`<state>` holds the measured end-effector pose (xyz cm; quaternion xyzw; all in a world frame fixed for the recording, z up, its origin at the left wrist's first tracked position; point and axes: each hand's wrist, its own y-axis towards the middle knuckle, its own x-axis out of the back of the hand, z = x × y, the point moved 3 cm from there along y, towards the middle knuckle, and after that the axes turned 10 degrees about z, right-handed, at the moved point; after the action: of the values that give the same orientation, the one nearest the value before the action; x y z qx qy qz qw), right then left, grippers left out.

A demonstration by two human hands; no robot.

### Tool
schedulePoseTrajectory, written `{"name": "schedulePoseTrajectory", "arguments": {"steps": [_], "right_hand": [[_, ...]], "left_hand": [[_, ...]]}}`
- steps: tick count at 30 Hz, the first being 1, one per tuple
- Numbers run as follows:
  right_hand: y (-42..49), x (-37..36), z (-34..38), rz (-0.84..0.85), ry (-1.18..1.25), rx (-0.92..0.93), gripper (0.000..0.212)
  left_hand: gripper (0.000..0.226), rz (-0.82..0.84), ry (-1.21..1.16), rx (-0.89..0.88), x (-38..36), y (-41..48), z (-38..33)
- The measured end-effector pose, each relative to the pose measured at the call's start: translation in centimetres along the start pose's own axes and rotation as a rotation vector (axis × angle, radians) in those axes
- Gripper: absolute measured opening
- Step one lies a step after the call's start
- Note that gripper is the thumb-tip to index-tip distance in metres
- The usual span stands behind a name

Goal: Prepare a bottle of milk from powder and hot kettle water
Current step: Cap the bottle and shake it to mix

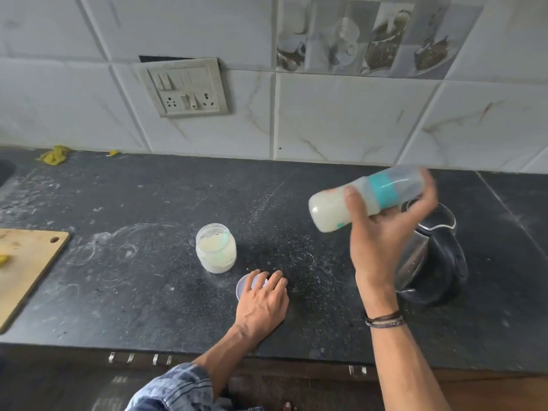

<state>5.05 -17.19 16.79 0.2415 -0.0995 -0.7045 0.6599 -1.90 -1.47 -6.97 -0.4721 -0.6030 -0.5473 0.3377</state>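
Bottle: milk-filled, gripped sideways in your right hand, likely for shaking; left hand, fingers relaxed, rests on lid.

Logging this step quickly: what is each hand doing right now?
Left hand: open, fingers resting on the lid on the counter.
Right hand: gripping the milk bottle, held sideways in the air.

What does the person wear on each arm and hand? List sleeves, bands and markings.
Left arm: a mottled, washed blue denim sleeve ending near the elbow; the left hand is bare, no ring showing. Right arm: no sleeve in view; thin dark cords wound several times round the wrist; the right hand is bare.
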Motion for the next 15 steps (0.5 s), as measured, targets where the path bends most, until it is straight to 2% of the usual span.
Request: {"name": "schedulePoseTrajectory", "arguments": {"steps": [2,3,5,6,10,12,15], "right_hand": [[0.2,0.0,0.0,-0.061,-0.034,0.034,0.092],[0.2,-0.3,-0.2,-0.013,-0.058,-0.008,0.093],[0.0,-1.0,-0.9,0.193,-0.145,-0.144,0.094],[-0.1,-1.0,-0.9,0.230,-0.157,-0.164,0.094],[0.3,0.1,0.5,0.017,0.010,0.044,0.090],[0.3,-0.1,0.3,-0.001,-0.001,0.039,0.090],[-0.2,-0.6,-0.4,0.193,-0.092,-0.125,0.087]], "left_hand": [[0.016,0.000,0.003,-0.005,-0.1,0.0,0.0],[0.016,0.000,0.001,-0.008,-0.1,0.0,0.0],[0.017,-0.002,-0.002,-0.010,-0.2,-0.1,0.1],[0.017,0.000,0.000,-0.012,-0.3,0.0,0.1],[0.014,0.004,0.004,0.003,-0.3,0.1,0.1],[0.014,0.009,0.001,0.002,-0.3,0.0,0.1],[0.015,0.007,-0.004,-0.001,-0.2,0.0,0.0]]}}
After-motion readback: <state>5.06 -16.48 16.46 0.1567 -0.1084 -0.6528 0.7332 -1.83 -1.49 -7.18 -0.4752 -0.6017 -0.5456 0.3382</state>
